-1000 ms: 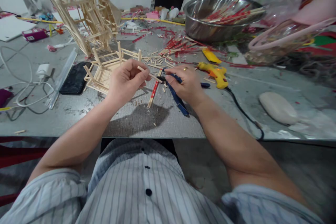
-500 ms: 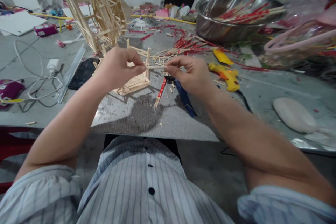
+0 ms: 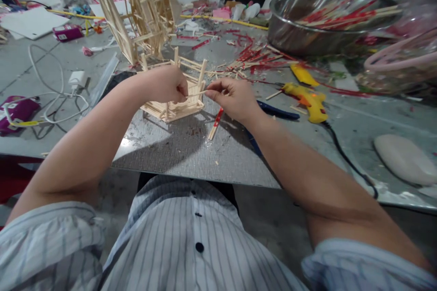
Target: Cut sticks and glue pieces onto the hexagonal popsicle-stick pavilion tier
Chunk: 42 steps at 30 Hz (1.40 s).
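Between my two hands stretches a short, thin wooden stick (image 3: pixel 197 94). My left hand (image 3: pixel 167 84) is closed on its left end, and my right hand (image 3: pixel 232 97) pinches the other end between thumb and fingers. Both hands are over a small wooden stick frame (image 3: pixel 184 110) with a slatted floor and upright posts; my left hand hides part of it. Near my right hand lie chopsticks with a red wrapper (image 3: pixel 215 123) and blue-handled pliers (image 3: pixel 278 111), partly covered by my right forearm.
A taller wooden stick structure (image 3: pixel 136 13) stands behind the frame. To the right are a yellow glue gun (image 3: pixel 309 100) with a black cord, a metal basin (image 3: pixel 290 36) holding red-wrapped chopsticks, and a white computer mouse (image 3: pixel 404 157). A white charger (image 3: pixel 78 79) lies left.
Both hands have lowered the stick toward the small frame, and my left hand has turned knuckles-up. The view has shifted slightly, and more of the pliers' handle shows.
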{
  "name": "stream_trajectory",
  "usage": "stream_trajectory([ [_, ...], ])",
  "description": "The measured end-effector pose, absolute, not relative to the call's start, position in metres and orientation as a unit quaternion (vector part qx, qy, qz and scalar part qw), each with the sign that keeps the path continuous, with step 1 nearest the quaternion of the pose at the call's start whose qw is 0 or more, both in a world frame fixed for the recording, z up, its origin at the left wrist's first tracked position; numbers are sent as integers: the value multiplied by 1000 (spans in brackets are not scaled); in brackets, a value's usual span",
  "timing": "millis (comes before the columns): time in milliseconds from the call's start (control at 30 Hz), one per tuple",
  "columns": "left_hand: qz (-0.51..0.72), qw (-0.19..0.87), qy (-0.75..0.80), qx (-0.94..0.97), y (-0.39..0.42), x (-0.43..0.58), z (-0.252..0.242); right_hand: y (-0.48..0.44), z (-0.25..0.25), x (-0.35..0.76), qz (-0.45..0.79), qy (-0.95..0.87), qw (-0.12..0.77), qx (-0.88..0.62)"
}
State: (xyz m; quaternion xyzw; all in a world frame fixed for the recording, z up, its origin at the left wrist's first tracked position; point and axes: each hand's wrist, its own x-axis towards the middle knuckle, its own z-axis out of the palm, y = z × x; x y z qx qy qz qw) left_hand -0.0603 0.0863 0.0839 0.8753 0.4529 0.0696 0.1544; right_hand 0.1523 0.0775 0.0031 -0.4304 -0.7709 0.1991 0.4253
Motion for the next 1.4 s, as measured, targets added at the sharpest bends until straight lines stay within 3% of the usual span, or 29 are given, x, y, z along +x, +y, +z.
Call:
stream_trajectory([
  [433,-9,141,494,858,85,-61,91,90,-8,138,265,-784,415,-378],
  [767,103,252,487,830,96,-73,83,95,-6,135,295,-784,401,-371],
  [1067,-70,120,484,864,90,-66,93,96,-1,143,420,-779,358,-297],
  [1400,82,239,480,840,104,-80,79,100,-3,143,432,-769,363,-302],
])
